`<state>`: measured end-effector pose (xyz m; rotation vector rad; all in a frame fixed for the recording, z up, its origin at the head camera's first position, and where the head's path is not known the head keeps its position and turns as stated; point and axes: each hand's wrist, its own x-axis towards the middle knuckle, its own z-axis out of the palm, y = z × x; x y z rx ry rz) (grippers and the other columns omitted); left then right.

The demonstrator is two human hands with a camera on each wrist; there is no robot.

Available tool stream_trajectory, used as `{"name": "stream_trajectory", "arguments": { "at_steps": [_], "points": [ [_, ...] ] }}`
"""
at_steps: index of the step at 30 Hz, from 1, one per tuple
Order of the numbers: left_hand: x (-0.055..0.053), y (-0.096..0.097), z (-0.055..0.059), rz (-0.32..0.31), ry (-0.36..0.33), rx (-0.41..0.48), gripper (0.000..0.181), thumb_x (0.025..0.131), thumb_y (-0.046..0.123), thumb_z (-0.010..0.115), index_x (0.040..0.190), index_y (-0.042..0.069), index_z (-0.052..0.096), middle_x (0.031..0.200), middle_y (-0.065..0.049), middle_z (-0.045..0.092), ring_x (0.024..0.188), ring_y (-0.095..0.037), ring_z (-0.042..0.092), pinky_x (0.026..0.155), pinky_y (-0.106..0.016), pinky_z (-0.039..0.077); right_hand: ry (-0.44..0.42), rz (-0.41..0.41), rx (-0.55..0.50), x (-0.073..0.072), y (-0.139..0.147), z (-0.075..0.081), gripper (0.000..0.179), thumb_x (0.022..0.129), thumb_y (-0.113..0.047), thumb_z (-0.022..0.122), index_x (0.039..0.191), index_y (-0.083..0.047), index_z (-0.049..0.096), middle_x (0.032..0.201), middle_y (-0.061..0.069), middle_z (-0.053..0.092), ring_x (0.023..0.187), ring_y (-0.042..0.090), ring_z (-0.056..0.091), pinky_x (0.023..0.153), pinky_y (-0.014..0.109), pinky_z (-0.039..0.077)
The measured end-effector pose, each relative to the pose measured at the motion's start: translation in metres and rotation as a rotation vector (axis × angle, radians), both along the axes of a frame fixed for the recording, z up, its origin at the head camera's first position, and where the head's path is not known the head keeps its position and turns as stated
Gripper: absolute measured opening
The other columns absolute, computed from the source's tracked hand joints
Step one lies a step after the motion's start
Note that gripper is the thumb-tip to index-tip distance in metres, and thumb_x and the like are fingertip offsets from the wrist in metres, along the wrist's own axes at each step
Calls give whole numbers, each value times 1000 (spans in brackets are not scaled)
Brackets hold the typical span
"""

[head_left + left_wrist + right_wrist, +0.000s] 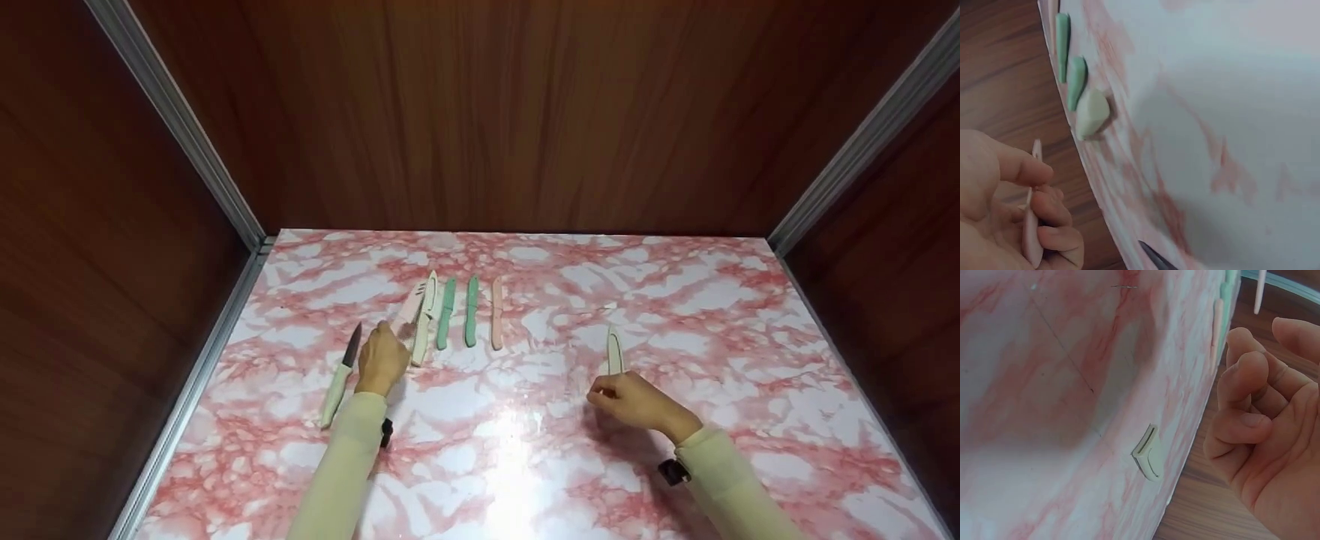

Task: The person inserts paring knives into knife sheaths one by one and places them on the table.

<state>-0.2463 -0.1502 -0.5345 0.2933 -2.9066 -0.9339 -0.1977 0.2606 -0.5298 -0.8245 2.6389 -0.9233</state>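
Observation:
My left hand [383,361] pinches a flat pink utensil [1032,236] between thumb and fingers; dark slots mark its far end in the head view, and its exact kind cannot be told. To the left of that hand lies a bare knife [341,382] with a dark blade and pale handle. Just right of it is a cream sheathed knife [425,322], overlapping the pink utensil in the head view. My right hand [1269,416] holds nothing, its fingers loosely bent. A cream knife sheath [1148,454] lies on the table just beyond it, slot end toward me.
Two green sheathed knives [471,311] and a pink sheathed knife [496,313] lie in a row right of the cream one. The marbled table [712,300] is enclosed by brown wood-look panels [480,112] at the back and sides.

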Motion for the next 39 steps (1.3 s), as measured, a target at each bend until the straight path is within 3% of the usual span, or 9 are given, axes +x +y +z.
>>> {"name": "stream_trajectory", "arguments": {
  "at_steps": [11,24,32,39],
  "points": [
    [-15,-1,-13,45,-84,94,29,88,3,55,111,-12,46,103,-30,55,92,-43,58,80,-50,45,-8,-6,12,3,4,-2,20,95,-21,56,87,-7,68,61,-12,50,50,2,40,50,24,38],
    [-25,3,-22,95,-140,74,29,88,2,53,112,-12,45,104,-30,56,93,-43,59,80,-50,46,-61,-41,43,2,11,-1,17,95,-18,57,88,-8,69,69,3,60,53,6,45,51,26,40],
    [-28,4,-22,87,-146,4,36,87,4,54,118,-12,45,111,-30,46,96,-43,55,80,-50,46,-59,-210,90,-1,18,-2,19,94,-16,56,84,-5,67,67,-1,56,52,11,44,50,28,37],
    [-28,5,-24,65,-146,-120,34,87,8,56,116,-10,51,110,-29,50,104,-44,51,80,-54,45,-73,-361,130,-8,27,-6,25,95,-20,55,75,-7,62,59,-1,54,48,13,43,47,28,35]
  ]
}}
